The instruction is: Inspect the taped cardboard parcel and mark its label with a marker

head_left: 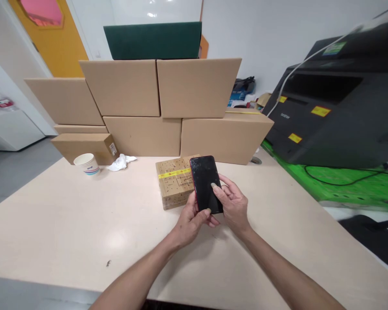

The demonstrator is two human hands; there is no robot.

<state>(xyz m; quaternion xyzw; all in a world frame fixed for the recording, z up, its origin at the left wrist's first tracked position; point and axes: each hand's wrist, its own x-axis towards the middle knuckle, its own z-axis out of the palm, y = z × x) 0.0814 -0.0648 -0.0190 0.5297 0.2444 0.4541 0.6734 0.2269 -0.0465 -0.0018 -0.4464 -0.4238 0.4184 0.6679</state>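
A black smartphone (204, 181) with a red edge and a dark screen is held upright above the beige table (67, 224), near its middle. My left hand (190, 221) grips the phone's lower left side, thumb on the bottom of the screen. My right hand (234, 202) wraps the phone's right side, with its thumb resting on the screen. Just behind the phone lies a small cardboard box (173, 183) with a yellow tape strip and dark marks.
Several large cardboard boxes (168, 107) are stacked along the table's far edge, with a dark green box (153, 41) on top. A paper cup (87, 163) and crumpled white tissue (121, 162) sit at the back left. A black printer (339, 112) stands at the right on a green surface (349, 187).
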